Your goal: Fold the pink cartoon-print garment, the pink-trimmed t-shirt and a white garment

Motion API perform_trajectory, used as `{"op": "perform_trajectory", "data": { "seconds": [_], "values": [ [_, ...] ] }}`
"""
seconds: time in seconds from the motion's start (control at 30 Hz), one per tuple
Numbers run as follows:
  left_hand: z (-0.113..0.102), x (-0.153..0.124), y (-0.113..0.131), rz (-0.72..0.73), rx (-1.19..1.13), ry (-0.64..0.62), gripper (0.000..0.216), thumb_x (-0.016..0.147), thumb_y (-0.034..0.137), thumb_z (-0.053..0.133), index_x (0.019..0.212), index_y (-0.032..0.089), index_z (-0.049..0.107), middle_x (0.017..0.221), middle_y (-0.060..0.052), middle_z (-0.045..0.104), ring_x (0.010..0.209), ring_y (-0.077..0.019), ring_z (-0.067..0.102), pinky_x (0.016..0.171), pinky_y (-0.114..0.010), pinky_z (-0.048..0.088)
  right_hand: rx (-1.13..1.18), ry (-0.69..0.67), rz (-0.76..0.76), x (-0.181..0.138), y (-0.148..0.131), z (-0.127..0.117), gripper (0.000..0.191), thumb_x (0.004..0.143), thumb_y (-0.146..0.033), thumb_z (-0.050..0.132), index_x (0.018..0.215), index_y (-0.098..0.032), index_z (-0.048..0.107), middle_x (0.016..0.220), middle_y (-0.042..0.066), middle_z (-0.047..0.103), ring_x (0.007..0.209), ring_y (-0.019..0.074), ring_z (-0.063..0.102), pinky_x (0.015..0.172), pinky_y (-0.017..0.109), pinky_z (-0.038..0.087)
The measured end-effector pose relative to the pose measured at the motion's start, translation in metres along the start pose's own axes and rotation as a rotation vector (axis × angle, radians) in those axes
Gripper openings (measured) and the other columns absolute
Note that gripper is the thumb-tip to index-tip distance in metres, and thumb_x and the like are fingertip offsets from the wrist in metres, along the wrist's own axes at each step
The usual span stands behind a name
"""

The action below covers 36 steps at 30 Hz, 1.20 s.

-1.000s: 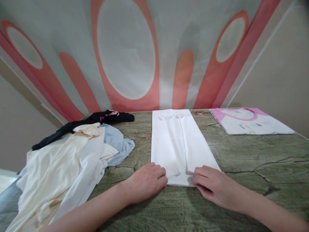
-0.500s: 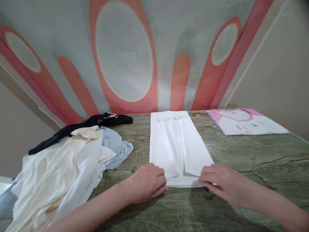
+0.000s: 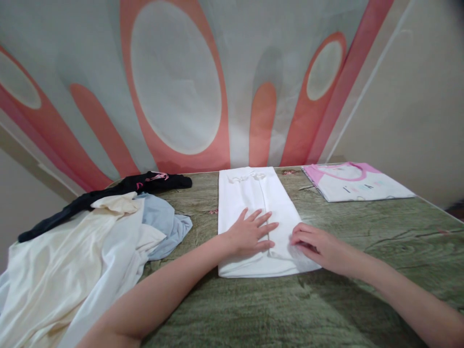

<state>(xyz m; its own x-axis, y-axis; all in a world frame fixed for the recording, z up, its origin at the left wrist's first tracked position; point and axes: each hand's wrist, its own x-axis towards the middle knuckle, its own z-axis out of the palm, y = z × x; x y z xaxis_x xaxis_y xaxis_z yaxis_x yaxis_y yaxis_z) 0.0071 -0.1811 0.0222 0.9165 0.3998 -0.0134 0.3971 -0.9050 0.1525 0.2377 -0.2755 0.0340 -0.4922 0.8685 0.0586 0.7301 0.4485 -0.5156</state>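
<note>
A white shirt (image 3: 241, 198), folded into a long panel with both sides turned inward, lies in front of me on the table. My left hand (image 3: 250, 235) rests flat on its lower middle, fingers spread, across the seam where the folded sides meet. At the lower right edge, my right hand (image 3: 319, 245) is closed with thumb and fingers pinching the fabric. The cloth there is pulled slightly out to the right. Part of the shirt under my left palm is hidden.
On the left is a loose heap of clothes: a cream garment (image 3: 68, 266), a light blue one (image 3: 163, 232) and a black one (image 3: 108, 195). A folded pink and white T-shirt (image 3: 362, 183) lies at the back right. A patterned wall (image 3: 242, 72) stands behind the wooden table (image 3: 366, 232).
My left hand has gone from the shirt's lower left corner onto its middle and spread out. The right hand has moved up along the right edge, drawing the fabric outward. The view has shifted slightly.
</note>
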Motion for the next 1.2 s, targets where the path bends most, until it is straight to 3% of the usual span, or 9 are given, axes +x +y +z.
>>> {"op": "perform_trajectory", "data": {
  "seconds": [0.2, 0.33, 0.5, 0.63, 0.83, 1.0, 1.2],
  "values": [
    [0.001, 0.011, -0.018, -0.045, 0.02, 0.035, 0.056, 0.089, 0.058, 0.023, 0.137, 0.029, 0.025, 0.146, -0.007, 0.02, 0.133, -0.0284, 0.015, 0.102, -0.055, 0.01, -0.055, 0.153, -0.047, 0.004, 0.013, -0.001, 0.021, 0.085, -0.012, 0.043, 0.097, -0.016, 0.059, 0.101, 0.009, 0.056, 0.094, 0.0173, 0.053, 0.083, 0.032, 0.044],
    [0.0, 0.013, -0.02, -0.032, 0.025, 0.108, 0.052, 0.091, 0.052, 0.029, 0.134, 0.024, 0.031, 0.143, -0.009, 0.028, 0.13, -0.0273, 0.022, 0.102, -0.052, 0.014, -0.147, 0.134, -0.135, -0.005, 0.008, 0.001, 0.018, 0.085, -0.012, 0.045, 0.091, -0.017, 0.061, 0.095, 0.007, 0.058, 0.089, 0.0162, 0.055, 0.079, 0.03, 0.045],
    [-0.013, -0.003, 0.004, -0.065, -0.023, 0.198, 0.028, 0.088, 0.035, 0.045, 0.108, 0.016, 0.051, 0.112, -0.01, 0.053, 0.104, -0.0217, 0.047, 0.09, -0.035, 0.036, -0.3, 0.117, -0.177, -0.017, 0.013, 0.009, 0.02, 0.085, -0.011, 0.045, 0.094, -0.018, 0.061, 0.093, 0.007, 0.058, 0.086, 0.0167, 0.054, 0.075, 0.029, 0.046],
    [-0.023, -0.021, 0.031, -0.032, -0.05, 0.178, 0.018, 0.088, 0.031, 0.044, 0.092, 0.018, 0.056, 0.093, -0.005, 0.054, 0.087, -0.0186, 0.05, 0.078, -0.03, 0.04, -0.447, 0.1, -0.224, -0.018, 0.014, 0.012, 0.02, 0.085, -0.011, 0.045, 0.096, -0.016, 0.061, 0.093, 0.008, 0.058, 0.085, 0.0184, 0.054, 0.074, 0.03, 0.047],
    [-0.019, -0.009, 0.055, 0.013, 0.024, 0.127, 0.02, 0.089, 0.032, 0.042, 0.088, 0.019, 0.057, 0.087, -0.004, 0.054, 0.078, -0.018, 0.049, 0.07, -0.03, 0.04, -0.603, 0.2, -0.273, -0.013, 0.006, 0.016, 0.017, 0.084, -0.011, 0.045, 0.081, -0.015, 0.061, 0.08, 0.007, 0.058, 0.075, 0.0173, 0.054, 0.063, 0.028, 0.045],
    [-0.01, 0.005, 0.062, -0.011, 0.073, 0.19, 0.021, 0.084, 0.037, 0.051, 0.089, 0.017, 0.054, 0.093, -0.006, 0.052, 0.086, -0.0203, 0.047, 0.072, -0.031, 0.04, -0.57, 0.309, -0.266, -0.019, 0.002, 0.011, 0.017, 0.083, -0.012, 0.044, 0.08, -0.016, 0.061, 0.081, 0.007, 0.06, 0.079, 0.0174, 0.054, 0.071, 0.03, 0.042],
    [0.002, 0.004, 0.062, 0.027, 0.079, 0.271, 0.011, 0.086, 0.027, 0.049, 0.088, 0.018, 0.054, 0.098, -0.004, 0.051, 0.089, -0.0187, 0.046, 0.075, -0.031, 0.037, -0.497, 0.161, -0.226, -0.025, 0.002, 0.007, 0.011, 0.076, -0.011, 0.05, 0.076, -0.016, 0.059, 0.084, 0.006, 0.058, 0.08, 0.019, 0.05, 0.074, 0.035, 0.039]
  ]
}}
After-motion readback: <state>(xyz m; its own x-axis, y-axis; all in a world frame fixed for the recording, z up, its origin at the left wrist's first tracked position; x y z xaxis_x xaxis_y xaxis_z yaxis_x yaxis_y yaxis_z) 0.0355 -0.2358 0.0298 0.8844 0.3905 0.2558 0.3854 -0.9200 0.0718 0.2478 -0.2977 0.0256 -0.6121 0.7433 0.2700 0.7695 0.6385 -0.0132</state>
